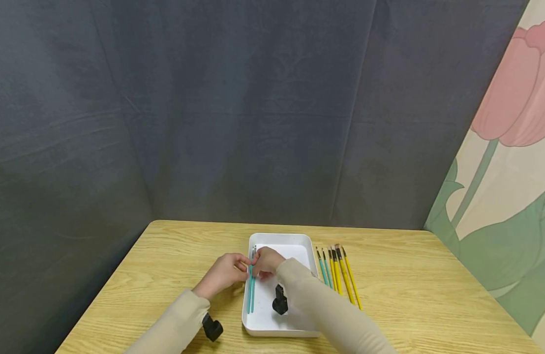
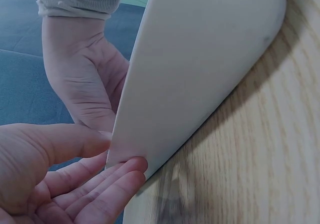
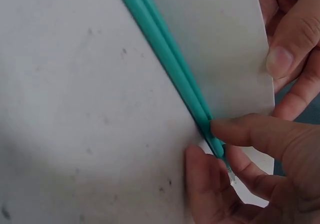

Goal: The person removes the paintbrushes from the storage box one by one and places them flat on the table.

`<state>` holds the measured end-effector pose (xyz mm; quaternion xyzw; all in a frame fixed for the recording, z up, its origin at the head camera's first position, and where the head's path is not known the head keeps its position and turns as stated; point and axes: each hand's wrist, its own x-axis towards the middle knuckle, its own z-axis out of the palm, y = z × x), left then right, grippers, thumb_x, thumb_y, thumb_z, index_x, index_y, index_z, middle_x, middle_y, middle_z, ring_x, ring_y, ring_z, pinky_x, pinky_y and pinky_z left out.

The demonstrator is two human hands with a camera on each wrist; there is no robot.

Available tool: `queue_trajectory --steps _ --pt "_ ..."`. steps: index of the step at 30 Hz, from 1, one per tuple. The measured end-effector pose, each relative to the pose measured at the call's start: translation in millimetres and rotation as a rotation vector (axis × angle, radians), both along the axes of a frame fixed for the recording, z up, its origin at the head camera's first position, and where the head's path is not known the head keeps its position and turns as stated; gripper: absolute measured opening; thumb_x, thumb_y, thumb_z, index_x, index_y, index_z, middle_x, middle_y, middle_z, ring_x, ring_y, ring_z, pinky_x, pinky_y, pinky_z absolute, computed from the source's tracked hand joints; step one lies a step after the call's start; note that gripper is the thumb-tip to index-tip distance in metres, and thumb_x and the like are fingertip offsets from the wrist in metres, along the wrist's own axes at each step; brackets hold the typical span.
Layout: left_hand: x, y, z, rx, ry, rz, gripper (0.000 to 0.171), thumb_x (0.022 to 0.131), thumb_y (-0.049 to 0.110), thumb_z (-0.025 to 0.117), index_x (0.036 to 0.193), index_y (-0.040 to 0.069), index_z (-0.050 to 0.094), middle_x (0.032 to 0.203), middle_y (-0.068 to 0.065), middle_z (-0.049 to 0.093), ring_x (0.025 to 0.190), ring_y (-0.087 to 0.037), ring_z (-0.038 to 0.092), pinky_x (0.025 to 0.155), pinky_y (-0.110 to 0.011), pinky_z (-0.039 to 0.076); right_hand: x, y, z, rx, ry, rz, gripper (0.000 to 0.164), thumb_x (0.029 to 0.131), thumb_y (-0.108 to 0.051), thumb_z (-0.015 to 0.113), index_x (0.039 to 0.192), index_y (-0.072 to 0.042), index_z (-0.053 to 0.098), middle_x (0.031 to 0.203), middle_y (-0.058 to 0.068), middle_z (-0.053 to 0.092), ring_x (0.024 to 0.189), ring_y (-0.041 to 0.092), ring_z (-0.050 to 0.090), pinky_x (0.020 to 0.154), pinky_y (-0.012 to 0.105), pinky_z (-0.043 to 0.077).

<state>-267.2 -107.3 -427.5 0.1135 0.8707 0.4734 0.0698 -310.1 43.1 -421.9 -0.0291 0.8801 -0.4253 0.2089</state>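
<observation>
Two turquoise paintbrushes (image 1: 249, 297) lie side by side along the left inner wall of a white rectangular tray (image 1: 281, 333). My right hand (image 1: 267, 260) reaches into the tray and pinches them near their metal ferrules. In the right wrist view, the thumb of that right hand (image 3: 295, 151) presses on the turquoise handles (image 3: 170, 64), with the other fingers around their end. My left hand (image 1: 228, 270) holds the tray's left rim. Seen from the left wrist, its thumb (image 2: 75, 141) is at the rim and its fingertips touch the outer wall (image 2: 195, 59).
Right of the tray, more turquoise paintbrushes (image 1: 322, 268) and several yellow-handled paintbrushes (image 1: 347, 275) lie in a row on the wooden table (image 1: 432, 295). A dark curtain (image 1: 255, 123) hangs behind the table. A flower-painted wall (image 1: 511, 196) stands at the right.
</observation>
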Motion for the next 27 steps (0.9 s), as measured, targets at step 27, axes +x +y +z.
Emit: queue_trajectory --steps 27 --pt "-0.7 0.4 -0.8 -0.009 0.005 0.007 0.028 0.077 0.001 0.072 0.105 -0.001 0.068 0.083 -0.005 0.063 0.074 -0.015 0.057 0.064 -0.027 0.048 -10.9 4.4 -4.8 -0.032 -0.06 0.039 0.023 0.071 0.017 0.06 0.087 0.0 0.055 0.063 0.009 0.055 0.052 0.02 0.061 0.057 0.033 0.057"
